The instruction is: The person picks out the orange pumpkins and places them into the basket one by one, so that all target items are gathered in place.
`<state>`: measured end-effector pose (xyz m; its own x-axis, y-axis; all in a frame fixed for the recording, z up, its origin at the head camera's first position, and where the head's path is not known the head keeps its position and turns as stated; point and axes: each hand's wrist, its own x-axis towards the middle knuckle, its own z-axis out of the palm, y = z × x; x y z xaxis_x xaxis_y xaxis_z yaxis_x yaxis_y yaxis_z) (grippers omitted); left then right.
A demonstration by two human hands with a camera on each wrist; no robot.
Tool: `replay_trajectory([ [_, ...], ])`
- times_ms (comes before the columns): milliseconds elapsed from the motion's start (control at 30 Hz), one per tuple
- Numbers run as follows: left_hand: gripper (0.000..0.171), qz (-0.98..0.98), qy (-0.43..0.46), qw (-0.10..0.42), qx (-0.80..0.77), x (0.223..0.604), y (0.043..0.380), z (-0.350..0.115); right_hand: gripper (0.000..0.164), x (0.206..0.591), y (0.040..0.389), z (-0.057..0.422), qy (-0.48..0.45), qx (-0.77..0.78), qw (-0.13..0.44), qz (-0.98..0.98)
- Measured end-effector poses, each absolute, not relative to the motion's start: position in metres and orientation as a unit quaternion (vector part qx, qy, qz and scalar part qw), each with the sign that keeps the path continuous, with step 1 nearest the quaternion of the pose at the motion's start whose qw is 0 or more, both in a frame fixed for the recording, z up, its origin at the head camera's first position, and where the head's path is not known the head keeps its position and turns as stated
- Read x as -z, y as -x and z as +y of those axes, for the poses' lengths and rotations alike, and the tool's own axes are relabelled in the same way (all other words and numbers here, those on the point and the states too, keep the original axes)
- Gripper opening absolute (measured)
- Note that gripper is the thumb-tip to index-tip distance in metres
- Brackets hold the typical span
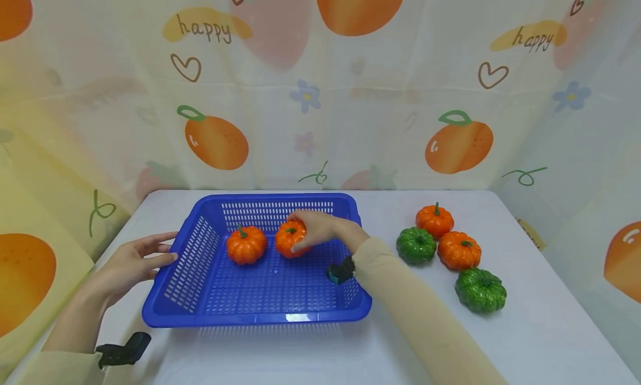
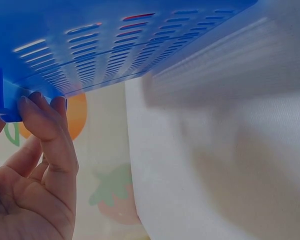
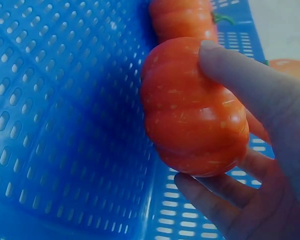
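Holding: one orange pumpkin, ribbed, glossy

Item 1. Orange pumpkin (image 1: pixel 287 243), short green stem; centre of the head frame, inside the basket. Contact with the basket floor: cannot tell. Handling, by judgement: light, likely hollow or foam; stiff shell; smooth coat, so somewhat slippery; not very fragile, though the stem looks the weak part. Best hold: round the widest sides, thumb opposite fingers, tips in the grooves; stem left alone.

Item 2. Right hand (image 1: pixel 323 227), fingers curved and spread to the pumpkin's width, thumb on one side, fingertips on the other; grips item 1.

Item 3. Blue basket (image 1: pixel 225 319), slotted plastic, centre-left of the frame; probably light and a little flexible.

Item 4. Left hand (image 1: pixel 129 265), left of the frame; fingers bent, thumb set apart, holding the basket's left rim.

Item 5. Second orange pumpkin (image 1: pixel 246 246), upright in the basket, just left of item 1.

Item 6. Group at right of the frame: two orange pumpkins (image 1: pixel 459 251) and two green pumpkins (image 1: pixel 416 246).

Item 7. White table (image 1: pixel 280 357), beneath all; fruit-print curtain (image 1: pixel 360 112) across the upper frame.
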<state>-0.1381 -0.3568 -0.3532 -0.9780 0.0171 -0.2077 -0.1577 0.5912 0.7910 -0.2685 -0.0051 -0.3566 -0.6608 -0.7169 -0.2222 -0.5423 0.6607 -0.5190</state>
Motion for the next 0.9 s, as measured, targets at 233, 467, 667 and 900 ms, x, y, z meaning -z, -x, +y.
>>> replay_trajectory([
  [233, 0.071, 0.885, 0.034, 0.098, -0.453, 0.3549, 0.1395, -0.3567, 0.068, 0.3603, 0.2693, -0.0039, 0.363, 0.213, 0.207, 0.883],
  [467, 0.073, 0.887, 0.04, 0.1, -0.448, 0.3536, 0.1392, -0.3575, 0.067, 0.3623, 0.2699, -0.0038, 0.365, 0.208, 0.217, 0.881],
  [667, 0.074, 0.887, 0.038, 0.099, -0.449, 0.3531, 0.139, -0.3579, 0.068, 0.3639, 0.2691, -0.0033, 0.347, 0.207, 0.233, 0.885],
  [900, 0.073, 0.887, 0.038, 0.1, -0.449, 0.3536, 0.1394, -0.3575, 0.069, 0.3652, 0.2683, -0.0034, 0.352, 0.198, 0.238, 0.883],
])
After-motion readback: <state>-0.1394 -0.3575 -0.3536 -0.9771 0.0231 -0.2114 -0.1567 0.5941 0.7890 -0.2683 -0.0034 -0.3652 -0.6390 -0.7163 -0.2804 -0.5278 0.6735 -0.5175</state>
